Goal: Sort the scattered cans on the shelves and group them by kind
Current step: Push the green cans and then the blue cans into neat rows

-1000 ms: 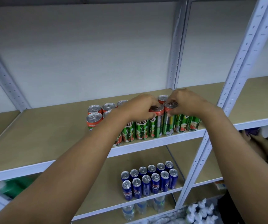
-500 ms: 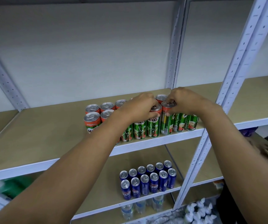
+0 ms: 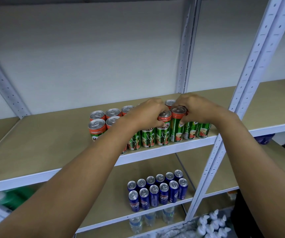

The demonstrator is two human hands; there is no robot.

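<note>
Several green Milo cans with orange tops (image 3: 148, 136) stand in two rows near the front of the upper shelf (image 3: 35, 143). My left hand (image 3: 147, 114) grips the top of one front-row Milo can (image 3: 163, 133). Right beside it, my right hand (image 3: 195, 110) grips the top of the neighbouring Milo can (image 3: 177, 127). Both cans stand upright on the shelf, touching each other. On the shelf below, several blue Pepsi cans (image 3: 159, 191) stand grouped in two rows.
White perforated uprights (image 3: 251, 74) frame the shelves; one stands just right of the Milo rows. Water bottles (image 3: 152, 219) stand on the lowest shelf and white-capped bottles (image 3: 212, 224) lie at the bottom right. A green object (image 3: 16, 198) sits blurred at lower left.
Both hands stay on the tops of the two front cans, which sit a little closer together in the row. The view has shifted slightly.
</note>
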